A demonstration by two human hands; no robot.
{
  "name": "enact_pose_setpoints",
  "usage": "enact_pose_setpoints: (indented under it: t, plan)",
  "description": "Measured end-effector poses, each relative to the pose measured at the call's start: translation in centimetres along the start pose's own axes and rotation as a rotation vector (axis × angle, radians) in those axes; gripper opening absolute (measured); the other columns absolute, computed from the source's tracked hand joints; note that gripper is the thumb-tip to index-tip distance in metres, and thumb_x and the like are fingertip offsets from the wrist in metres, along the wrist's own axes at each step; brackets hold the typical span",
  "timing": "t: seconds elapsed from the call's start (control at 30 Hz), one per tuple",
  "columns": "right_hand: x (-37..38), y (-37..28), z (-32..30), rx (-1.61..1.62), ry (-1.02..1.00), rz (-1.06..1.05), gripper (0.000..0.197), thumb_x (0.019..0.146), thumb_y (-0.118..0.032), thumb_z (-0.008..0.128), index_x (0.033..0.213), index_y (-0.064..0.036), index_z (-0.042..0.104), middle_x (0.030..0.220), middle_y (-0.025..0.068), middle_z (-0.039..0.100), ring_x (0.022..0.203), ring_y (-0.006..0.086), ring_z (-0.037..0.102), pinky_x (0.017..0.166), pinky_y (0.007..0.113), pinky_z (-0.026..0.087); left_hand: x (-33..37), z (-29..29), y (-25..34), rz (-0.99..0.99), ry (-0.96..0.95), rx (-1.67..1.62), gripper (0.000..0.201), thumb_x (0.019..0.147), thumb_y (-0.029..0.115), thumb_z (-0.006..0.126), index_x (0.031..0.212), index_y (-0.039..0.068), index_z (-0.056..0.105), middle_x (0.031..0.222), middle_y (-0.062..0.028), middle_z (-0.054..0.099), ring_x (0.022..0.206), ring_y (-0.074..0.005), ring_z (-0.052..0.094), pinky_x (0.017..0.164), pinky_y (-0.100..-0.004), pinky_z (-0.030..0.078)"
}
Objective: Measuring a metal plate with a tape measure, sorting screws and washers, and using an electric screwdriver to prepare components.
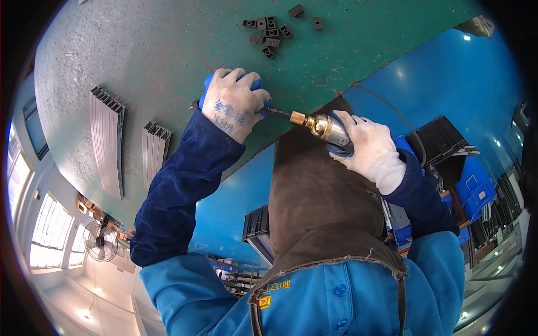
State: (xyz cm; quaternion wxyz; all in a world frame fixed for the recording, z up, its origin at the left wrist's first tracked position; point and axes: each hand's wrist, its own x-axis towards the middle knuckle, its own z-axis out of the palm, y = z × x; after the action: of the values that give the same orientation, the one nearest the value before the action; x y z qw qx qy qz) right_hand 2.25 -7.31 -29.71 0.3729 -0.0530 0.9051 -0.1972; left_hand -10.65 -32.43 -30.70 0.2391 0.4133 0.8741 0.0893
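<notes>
My left hand (234, 103), in a white knitted glove with blue on the fingers, is curled over the green tabletop near its edge. What its fingers close on is hidden beneath the hand; a small dark end shows beside the wrist. In my right hand (367, 143), also gloved, is a handheld rotary tool (330, 131) with a silver body and brass nose. Its thin bit (278, 112) points left, with the tip by the fingers of my left hand. Beyond my hands lie several small black rectangular blocks (272, 32), loosely grouped.
Two stacks of grey metal profiles, a longer one (109, 140) and a shorter one (155, 148), lie left on the green table (157, 50). A dark hose (392, 109) curves at the right. Black crates (440, 140) and blue bins (476, 187) stand on the blue floor (448, 73).
</notes>
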Motion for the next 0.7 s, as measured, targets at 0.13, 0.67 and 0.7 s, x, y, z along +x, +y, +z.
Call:
enact_pose_setpoints:
  t: [0.13, 0.67, 0.7]
  plan:
    - [0.0, 0.4, -0.2, 0.026, 0.062, -0.027, 0.071, 0.066, -0.028, 0.078, 0.129, -0.0124, 0.05, 0.096, 0.0131, 0.068, 0.083, 0.0322, 0.067, 0.075, 0.038, 0.053, -0.5, -0.6, 0.2, -0.04, 0.011, -0.003, 0.044, 0.052, 0.018, 0.086, 0.092, 0.016, 0.069, 0.102, -0.0046, 0.059, 0.098, -0.0247, 0.055, 0.093, -0.0422, 0.042]
    - [-2.1, 5.5, -2.8, 0.189, 0.098, 0.043, 0.075, 0.067, -0.033, 0.079, 0.133, -0.0138, 0.047, 0.1, 0.0122, 0.068, 0.084, 0.0303, 0.067, 0.075, 0.037, 0.054, 12.4, -4.4, 1.4, -0.32, 0.58, 0.199, 0.037, 0.071, 0.04, 0.079, 0.093, 0.011, 0.074, 0.088, -0.0029, 0.067, 0.082, -0.0228, 0.063, 0.089, -0.0405, 0.045]
    - [-2.3, 5.8, -2.9, 0.215, 0.116, 0.048, 0.075, 0.067, -0.033, 0.079, 0.133, -0.0138, 0.047, 0.101, 0.0124, 0.068, 0.085, 0.0304, 0.068, 0.075, 0.037, 0.054, 13.6, -4.1, 1.5, -0.315, 0.577, 0.199, 0.037, 0.071, 0.04, 0.079, 0.093, 0.011, 0.074, 0.088, -0.0029, 0.067, 0.082, -0.0228, 0.063, 0.089, -0.0405, 0.045]
